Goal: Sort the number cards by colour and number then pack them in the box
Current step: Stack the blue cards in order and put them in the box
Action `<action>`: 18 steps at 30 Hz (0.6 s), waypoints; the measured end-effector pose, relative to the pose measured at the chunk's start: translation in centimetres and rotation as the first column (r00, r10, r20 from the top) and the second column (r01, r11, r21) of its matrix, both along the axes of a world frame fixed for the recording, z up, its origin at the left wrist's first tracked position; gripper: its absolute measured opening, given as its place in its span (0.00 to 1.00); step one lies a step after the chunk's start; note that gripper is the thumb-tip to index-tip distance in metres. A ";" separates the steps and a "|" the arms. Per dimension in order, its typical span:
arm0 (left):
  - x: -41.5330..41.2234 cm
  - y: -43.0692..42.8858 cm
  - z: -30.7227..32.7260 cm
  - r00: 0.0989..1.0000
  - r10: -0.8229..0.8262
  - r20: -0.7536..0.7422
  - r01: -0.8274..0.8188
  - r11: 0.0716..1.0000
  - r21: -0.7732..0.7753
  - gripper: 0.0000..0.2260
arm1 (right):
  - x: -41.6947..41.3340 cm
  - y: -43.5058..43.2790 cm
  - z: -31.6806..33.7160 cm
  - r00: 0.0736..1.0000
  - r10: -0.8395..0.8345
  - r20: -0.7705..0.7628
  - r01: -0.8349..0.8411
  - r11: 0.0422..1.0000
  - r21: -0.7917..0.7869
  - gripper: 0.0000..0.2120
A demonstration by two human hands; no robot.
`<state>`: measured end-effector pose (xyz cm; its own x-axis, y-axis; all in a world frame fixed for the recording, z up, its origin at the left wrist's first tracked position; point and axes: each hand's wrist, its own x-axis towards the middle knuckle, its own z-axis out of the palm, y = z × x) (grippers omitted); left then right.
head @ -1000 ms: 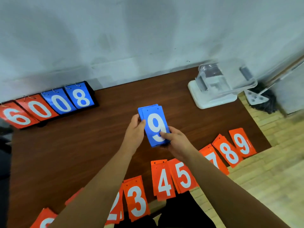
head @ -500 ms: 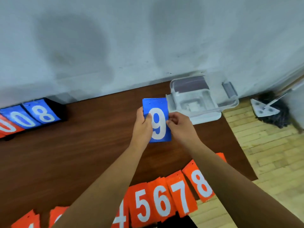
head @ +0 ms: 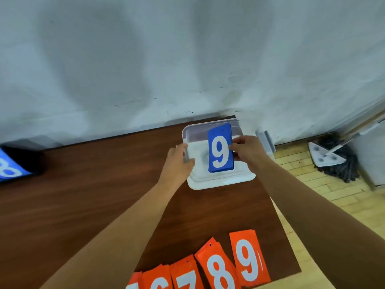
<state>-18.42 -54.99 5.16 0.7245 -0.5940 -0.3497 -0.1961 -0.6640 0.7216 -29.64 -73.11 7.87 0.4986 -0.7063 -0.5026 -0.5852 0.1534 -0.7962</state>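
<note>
The blue card stack [head: 220, 151], held short of the box [head: 193, 130] half a second ago, is now over its opening, and the left hand [head: 179, 161] has let go of the stack and moved to the box.

At the desk's left edge a black flip scoreboard [head: 12, 165] shows part of a blue 8. Further right, the left hand's grip is closed on the box's left rim, thumb inside and fingers outside. The clear box sits on a white base at the far right corner of the desk [head: 83, 205]. The blue stack, a white 9 on top, stands tilted within the box's outline, its lower edge near the front wall; whether it touches the bottom cannot be told. The right hand [head: 248, 151] pinches the stack's right edge. Along the near edge lie orange cards [head: 218, 270] reading 6, 7, 8 and 9, overlapping one another. Beyond the right edge, a mop [head: 333, 161] lies on the wooden floor.
</note>
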 end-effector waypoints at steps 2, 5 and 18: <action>-0.4 0.0 -1.0 1.000 -0.026 0.011 0.026 1.000 -0.011 0.26 | 0.8 -0.6 -1.8 0.998 0.023 -0.059 -0.020 0.999 0.037 0.04; -0.4 0.3 -1.7 0.999 0.021 -0.037 -0.023 0.998 -0.060 0.27 | 2.1 -0.9 -4.4 0.988 0.102 -0.119 -0.090 0.991 0.098 0.04; 0.1 1.1 -2.2 0.993 0.010 -0.119 -0.022 0.995 -0.102 0.29 | 5.8 0.4 -9.7 0.688 0.442 -0.576 -0.596 0.797 -0.100 0.16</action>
<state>-18.29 -53.94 2.92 0.6915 -0.6199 -0.3709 -0.0956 -0.5874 0.8036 -23.86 -72.68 -1.85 0.5557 -0.5493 -0.6241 -0.8238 -0.4648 -0.3245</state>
